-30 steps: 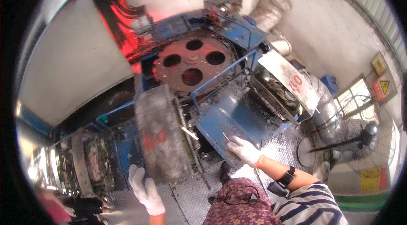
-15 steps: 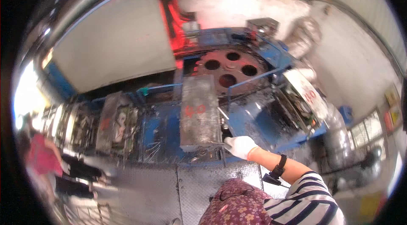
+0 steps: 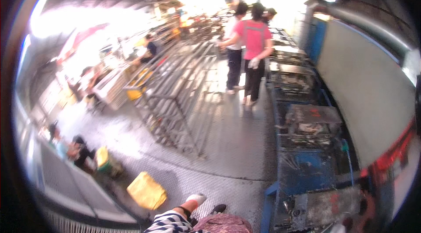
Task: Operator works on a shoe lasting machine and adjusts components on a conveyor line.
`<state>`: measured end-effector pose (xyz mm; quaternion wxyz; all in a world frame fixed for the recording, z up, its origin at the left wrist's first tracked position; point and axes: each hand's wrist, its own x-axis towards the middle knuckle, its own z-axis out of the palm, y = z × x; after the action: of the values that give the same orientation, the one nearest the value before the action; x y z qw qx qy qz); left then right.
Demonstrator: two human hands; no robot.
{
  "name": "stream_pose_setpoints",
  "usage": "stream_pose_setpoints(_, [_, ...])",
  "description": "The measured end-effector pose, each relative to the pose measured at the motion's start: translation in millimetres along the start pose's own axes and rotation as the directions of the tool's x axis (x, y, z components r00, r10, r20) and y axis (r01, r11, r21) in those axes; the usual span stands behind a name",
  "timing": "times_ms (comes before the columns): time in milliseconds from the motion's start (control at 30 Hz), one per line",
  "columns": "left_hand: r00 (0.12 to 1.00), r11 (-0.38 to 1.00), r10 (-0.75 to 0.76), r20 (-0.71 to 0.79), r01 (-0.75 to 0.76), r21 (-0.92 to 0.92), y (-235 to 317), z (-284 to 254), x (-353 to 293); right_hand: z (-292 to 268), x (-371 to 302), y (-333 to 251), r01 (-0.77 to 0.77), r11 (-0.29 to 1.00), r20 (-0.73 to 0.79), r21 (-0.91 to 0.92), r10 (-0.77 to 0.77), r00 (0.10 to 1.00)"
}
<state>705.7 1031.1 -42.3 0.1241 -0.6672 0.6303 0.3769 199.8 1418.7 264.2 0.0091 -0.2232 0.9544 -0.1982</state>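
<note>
My left hand (image 3: 197, 198), in a white glove with a black band at the wrist, hangs over the metal floor (image 3: 245, 189) by the lower edge. No object shows in it, and its fingers are too small and blurred to read. Close to its right are a dark shoe (image 3: 218, 209) and my patterned apron (image 3: 224, 223). At the lower right lies a worn grey metal box lid (image 3: 313, 209) with red marking, on the blue machine (image 3: 302, 169). My right hand cannot be made out.
A yellow sack (image 3: 147, 190) lies on the floor to the left. Long metal racks (image 3: 175, 94) stand ahead. Two standing people (image 3: 253, 42) are beside the machine row; others sit at left (image 3: 72, 147). A large pale panel (image 3: 372, 88) rises behind the machines.
The view has swung far to the left, from the machine to the aisle. My right gloved hand, earlier at the box lid's corner, is out of sight; my left hand has come in.
</note>
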Motion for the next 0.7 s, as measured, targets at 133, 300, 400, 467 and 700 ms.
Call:
stream_pose_setpoints(133, [0.997, 0.986, -0.082, -0.009, 0.080, -0.144, -3, 14, -54, 12, 35, 13, 0.111, 0.993, -0.222, 0.031, -0.101, 0.970])
stream_pose_setpoints(300, [0.981, 0.959, -0.184, -0.055, 0.167, -0.228, -69, 51, -60, -1, 77, 18, 0.163, 0.944, 0.183, -0.288, -0.112, 0.977])
stream_pose_setpoints(400, [0.951, 0.911, -0.309, -0.007, 0.293, -0.289, -96, 60, -93, 39, 127, 132, 0.382, 0.703, -0.270, -0.600, -0.627, 0.730])
stream_pose_setpoints(467, [0.898, 0.877, -0.428, -0.105, 0.385, -0.288, -104, 64, -106, 25, 109, 90, 0.399, 0.172, 0.220, -0.900, -0.611, 0.760])
stream_pose_setpoints(700, [0.926, 0.909, -0.375, -0.047, 0.357, -0.218, -98, 46, -97, -29, 138, -9, -0.057, 0.979, -0.039, -0.196, 0.051, 0.998])
